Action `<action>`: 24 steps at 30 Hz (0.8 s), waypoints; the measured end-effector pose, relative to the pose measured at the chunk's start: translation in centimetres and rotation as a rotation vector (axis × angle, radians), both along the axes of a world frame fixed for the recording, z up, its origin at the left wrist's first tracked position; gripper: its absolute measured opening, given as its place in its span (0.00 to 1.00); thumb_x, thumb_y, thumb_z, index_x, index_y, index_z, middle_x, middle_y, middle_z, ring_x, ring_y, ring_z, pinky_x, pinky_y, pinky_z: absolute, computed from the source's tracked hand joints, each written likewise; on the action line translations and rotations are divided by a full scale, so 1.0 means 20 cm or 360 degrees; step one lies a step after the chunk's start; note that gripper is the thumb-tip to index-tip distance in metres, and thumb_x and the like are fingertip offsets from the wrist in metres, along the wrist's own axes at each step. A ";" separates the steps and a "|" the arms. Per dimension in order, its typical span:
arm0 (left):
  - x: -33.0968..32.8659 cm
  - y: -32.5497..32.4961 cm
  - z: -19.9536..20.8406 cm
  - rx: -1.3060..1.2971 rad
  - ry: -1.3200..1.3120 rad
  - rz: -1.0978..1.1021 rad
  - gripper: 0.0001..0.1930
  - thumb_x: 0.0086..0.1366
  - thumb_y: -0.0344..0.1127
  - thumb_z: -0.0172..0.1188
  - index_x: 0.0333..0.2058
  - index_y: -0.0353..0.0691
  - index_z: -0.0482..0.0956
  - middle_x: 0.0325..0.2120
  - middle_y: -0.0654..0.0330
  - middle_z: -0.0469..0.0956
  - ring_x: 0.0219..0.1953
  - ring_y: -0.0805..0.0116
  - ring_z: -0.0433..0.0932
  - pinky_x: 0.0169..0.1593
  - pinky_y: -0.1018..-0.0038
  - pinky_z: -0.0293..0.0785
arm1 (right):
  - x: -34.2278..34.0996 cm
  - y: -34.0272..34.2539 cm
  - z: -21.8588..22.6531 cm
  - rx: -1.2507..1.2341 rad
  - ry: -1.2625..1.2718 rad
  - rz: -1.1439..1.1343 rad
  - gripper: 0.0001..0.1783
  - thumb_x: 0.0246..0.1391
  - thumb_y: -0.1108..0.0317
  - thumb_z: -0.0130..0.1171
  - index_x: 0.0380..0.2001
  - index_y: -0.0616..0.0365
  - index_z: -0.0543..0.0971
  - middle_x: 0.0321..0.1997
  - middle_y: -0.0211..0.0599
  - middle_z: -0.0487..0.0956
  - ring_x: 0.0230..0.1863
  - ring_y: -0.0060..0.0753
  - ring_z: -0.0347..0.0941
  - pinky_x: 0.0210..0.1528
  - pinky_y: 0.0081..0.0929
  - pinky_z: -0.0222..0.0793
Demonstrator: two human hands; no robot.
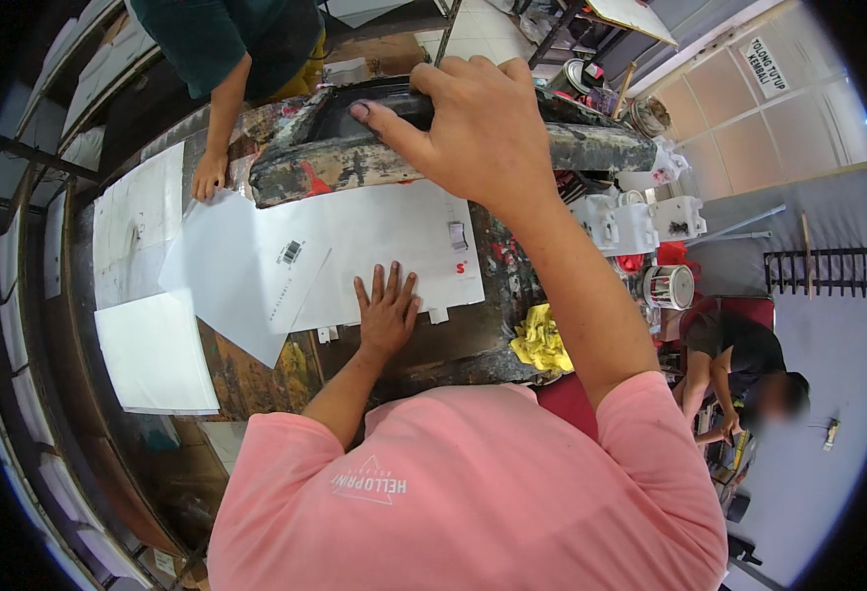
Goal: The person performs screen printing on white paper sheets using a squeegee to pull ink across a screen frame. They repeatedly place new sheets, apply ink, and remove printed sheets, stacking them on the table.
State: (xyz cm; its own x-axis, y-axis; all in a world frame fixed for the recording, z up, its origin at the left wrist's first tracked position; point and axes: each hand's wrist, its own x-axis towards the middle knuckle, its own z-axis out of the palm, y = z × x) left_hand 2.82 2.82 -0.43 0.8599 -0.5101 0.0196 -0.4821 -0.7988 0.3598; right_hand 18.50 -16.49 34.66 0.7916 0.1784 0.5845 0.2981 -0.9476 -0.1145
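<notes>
My left hand (388,317) lies flat, fingers spread, on a white printed sheet (394,231) on the work table. My right hand (493,133) is wrapped over a thick, ink-stained wooden screen printing frame (374,163), its thumb stretched over the dark inner part. The frame stands tilted above the sheet's far edge. A second white printed sheet (246,271) overlaps the first at its left end. Another person's hand (210,175) holds that sheet's far corner. What my right fingertips touch behind the frame is hidden.
White paper stacks (158,353) lie at the table's left. A crumpled yellow cloth (542,340) sits near its right front. Paint cans (668,286) and white plastic containers (631,225) stand to the right. Shelving racks (69,433) line the left; another person (739,364) sits far right.
</notes>
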 end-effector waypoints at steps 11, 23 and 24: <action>0.05 0.01 0.35 -0.1048 0.0431 0.0285 0.38 0.79 0.61 0.51 0.77 0.43 0.61 0.77 0.46 0.60 0.78 0.44 0.59 0.78 0.40 0.48 | -0.04 0.00 -0.03 -0.0056 0.0064 -0.0008 0.38 0.61 0.30 0.58 0.44 0.59 0.89 0.35 0.43 0.85 0.42 0.46 0.80 0.50 0.47 0.64; -0.20 0.37 0.35 -0.2601 0.2056 0.1291 0.71 0.63 0.90 0.41 0.75 0.22 0.35 0.66 0.32 0.66 0.69 0.41 0.71 0.71 0.54 0.73 | -0.67 -0.04 -1.07 -0.0151 0.0976 0.0244 0.28 0.52 0.67 0.70 0.58 0.52 0.79 0.54 0.41 0.79 0.59 0.49 0.74 0.57 0.51 0.67; -0.19 0.35 0.30 -0.2563 0.2068 0.1311 0.72 0.62 0.90 0.40 0.76 0.23 0.32 0.66 0.31 0.65 0.69 0.41 0.72 0.71 0.54 0.73 | -0.70 -0.04 -1.16 -0.0167 0.1004 0.0229 0.27 0.52 0.67 0.70 0.57 0.51 0.79 0.53 0.40 0.79 0.58 0.48 0.74 0.58 0.51 0.67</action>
